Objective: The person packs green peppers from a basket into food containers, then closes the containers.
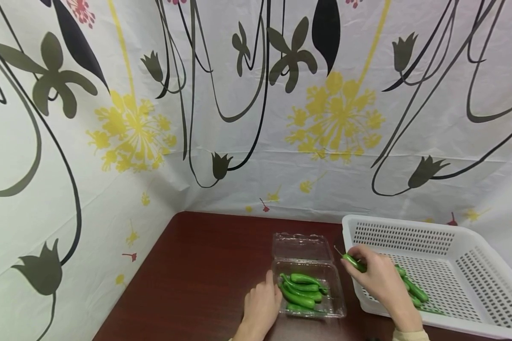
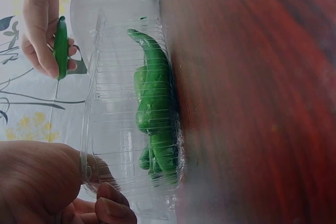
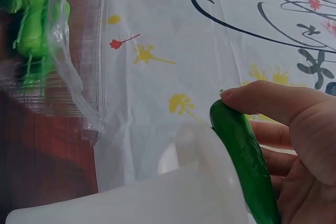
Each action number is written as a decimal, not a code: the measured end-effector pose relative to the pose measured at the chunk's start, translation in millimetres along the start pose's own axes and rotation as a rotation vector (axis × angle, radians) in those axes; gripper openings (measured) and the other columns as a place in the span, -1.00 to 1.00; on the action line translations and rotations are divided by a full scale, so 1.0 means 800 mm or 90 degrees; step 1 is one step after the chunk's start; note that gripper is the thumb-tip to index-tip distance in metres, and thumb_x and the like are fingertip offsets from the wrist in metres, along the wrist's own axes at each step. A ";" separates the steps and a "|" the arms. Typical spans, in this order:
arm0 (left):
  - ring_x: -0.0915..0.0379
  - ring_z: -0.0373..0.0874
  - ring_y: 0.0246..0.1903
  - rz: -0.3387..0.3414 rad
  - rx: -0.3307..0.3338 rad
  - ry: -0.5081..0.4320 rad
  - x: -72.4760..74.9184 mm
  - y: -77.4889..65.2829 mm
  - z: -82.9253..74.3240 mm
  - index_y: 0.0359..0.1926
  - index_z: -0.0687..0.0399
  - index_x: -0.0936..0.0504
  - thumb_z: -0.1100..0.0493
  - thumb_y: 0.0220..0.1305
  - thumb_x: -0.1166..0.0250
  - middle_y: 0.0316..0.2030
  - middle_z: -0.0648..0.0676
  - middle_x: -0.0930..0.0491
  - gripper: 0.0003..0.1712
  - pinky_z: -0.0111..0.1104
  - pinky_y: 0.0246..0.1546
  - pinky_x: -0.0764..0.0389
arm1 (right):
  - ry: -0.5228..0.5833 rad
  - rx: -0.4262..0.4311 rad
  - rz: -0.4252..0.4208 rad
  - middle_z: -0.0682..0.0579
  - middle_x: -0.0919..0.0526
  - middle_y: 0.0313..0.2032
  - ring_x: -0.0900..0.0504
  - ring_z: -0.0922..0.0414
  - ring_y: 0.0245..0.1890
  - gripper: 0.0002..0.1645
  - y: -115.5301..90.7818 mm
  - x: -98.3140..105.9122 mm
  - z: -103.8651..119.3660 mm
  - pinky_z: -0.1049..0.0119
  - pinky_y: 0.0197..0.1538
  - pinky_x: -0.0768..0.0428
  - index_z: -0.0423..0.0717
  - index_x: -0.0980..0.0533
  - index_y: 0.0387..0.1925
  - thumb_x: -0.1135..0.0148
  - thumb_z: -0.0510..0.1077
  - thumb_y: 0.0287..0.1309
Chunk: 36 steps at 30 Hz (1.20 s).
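A hinged clear plastic box (image 1: 340, 303) stands with its lid folded back, and several green chili peppers (image 1: 300, 290) lie in it. My left hand (image 1: 262, 301) is at the box's left side; in the left wrist view its fingers (image 2: 114, 211) are curled at the rim and hold it. Above the left rim of a white basket (image 1: 452, 267), my right hand (image 1: 377, 274) grips one green chili pepper (image 3: 244, 163) between thumb and fingers. Its thin stem points toward the box in the head view. The right hand and forearm hide part of the basket.
More green chili peppers (image 1: 416, 289) lie in the basket, near its left side. The box lid (image 1: 300, 247) lies behind the box on the dark red-brown table (image 1: 205, 274). A white curtain (image 1: 247, 199) with a flower print closes off the back and left.
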<state>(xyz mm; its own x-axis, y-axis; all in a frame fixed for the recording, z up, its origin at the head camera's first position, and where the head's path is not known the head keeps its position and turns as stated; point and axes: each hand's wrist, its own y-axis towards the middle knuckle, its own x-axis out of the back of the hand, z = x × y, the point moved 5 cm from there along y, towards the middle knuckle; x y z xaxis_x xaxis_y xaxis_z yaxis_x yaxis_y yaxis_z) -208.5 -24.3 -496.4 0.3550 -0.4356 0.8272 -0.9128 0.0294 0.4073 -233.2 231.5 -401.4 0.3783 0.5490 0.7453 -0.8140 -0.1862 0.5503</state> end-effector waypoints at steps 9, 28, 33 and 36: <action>-0.44 -0.04 -0.76 0.010 0.002 -0.001 -0.001 -0.002 0.001 0.14 0.35 -0.55 0.23 0.26 -0.29 -0.62 0.12 -0.57 -0.54 -0.27 -0.78 -0.35 | 0.002 -0.010 0.030 0.16 -0.70 -0.41 -0.66 0.16 -0.42 -0.81 0.000 -0.010 0.007 0.13 -0.35 -0.59 -0.02 -0.62 -0.29 -0.49 -0.14 0.07; -0.46 -0.01 -0.76 -0.001 -0.002 0.015 0.000 0.001 -0.001 0.10 0.31 -0.56 0.21 0.24 -0.30 -0.62 0.12 -0.57 -0.57 -0.25 -0.78 -0.35 | 0.049 0.010 0.058 0.17 -0.69 -0.40 -0.55 0.35 -0.52 -0.77 0.001 -0.026 0.017 0.33 -0.46 -0.52 -0.09 -0.65 -0.24 -0.45 -0.32 0.02; -0.47 0.00 -0.75 -0.002 -0.003 0.018 -0.001 -0.001 -0.001 0.10 0.31 -0.56 0.21 0.24 -0.30 -0.62 0.13 -0.58 -0.58 -0.25 -0.78 -0.36 | 0.051 0.012 0.068 0.13 -0.69 -0.39 -0.52 0.33 -0.54 -0.70 0.000 -0.030 0.021 0.35 -0.49 -0.48 -0.14 -0.65 -0.17 -0.44 -0.35 -0.01; -0.48 0.01 -0.75 -0.007 -0.005 0.017 0.000 0.000 -0.002 0.09 0.31 -0.56 0.21 0.24 -0.30 -0.62 0.13 -0.58 -0.58 -0.25 -0.78 -0.36 | 0.051 0.015 0.071 0.10 -0.69 -0.37 -0.54 0.28 -0.54 -0.68 0.001 -0.033 0.024 0.34 -0.48 -0.49 -0.16 -0.65 -0.15 -0.44 -0.35 -0.02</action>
<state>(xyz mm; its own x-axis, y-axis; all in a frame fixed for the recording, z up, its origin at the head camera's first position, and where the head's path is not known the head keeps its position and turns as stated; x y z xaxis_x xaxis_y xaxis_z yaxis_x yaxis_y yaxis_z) -207.9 -22.8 -495.9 0.3709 -0.4125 0.8321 -0.9070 0.0316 0.4199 -235.1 201.0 -413.2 0.2485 0.5864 0.7710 -0.8380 -0.2691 0.4747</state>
